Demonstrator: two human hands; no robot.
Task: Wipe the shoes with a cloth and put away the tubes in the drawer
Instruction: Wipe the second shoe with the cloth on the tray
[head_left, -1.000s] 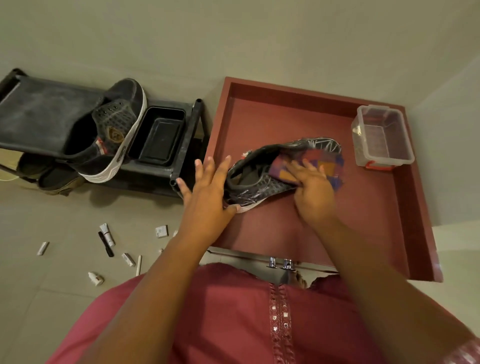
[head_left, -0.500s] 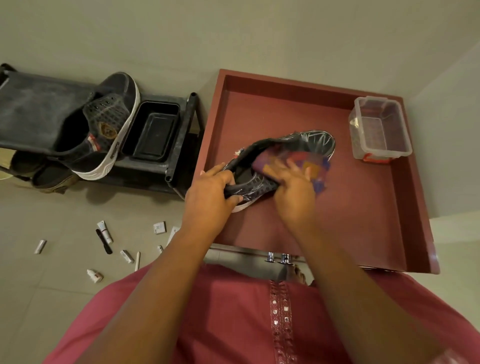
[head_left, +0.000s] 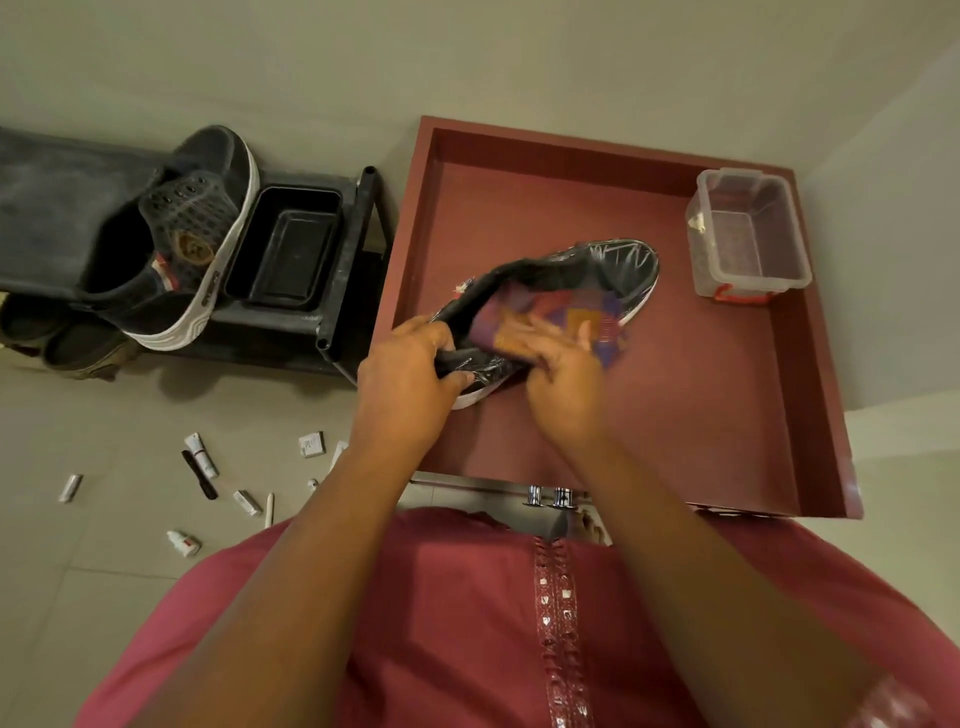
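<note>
There is one camera only, worn on the person's head, wide-angled and tipped steeply down and forward. It looks over the pink embroidered tunic (head_left: 519, 623), which fills the six o'clock edge, and down both forearms running up toward the centre. The open dark-red wooden drawer (head_left: 727, 415) sits close, from the centre out to two o'clock, seen almost from straight above. The black plastic shoe rack (head_left: 322, 260) lies toward ten o'clock, the beige tiled floor (head_left: 104, 519) at eight o'clock, farther below. The plain beige wall (head_left: 467, 52) spans twelve o'clock. Straight edges bow near the borders.
</note>
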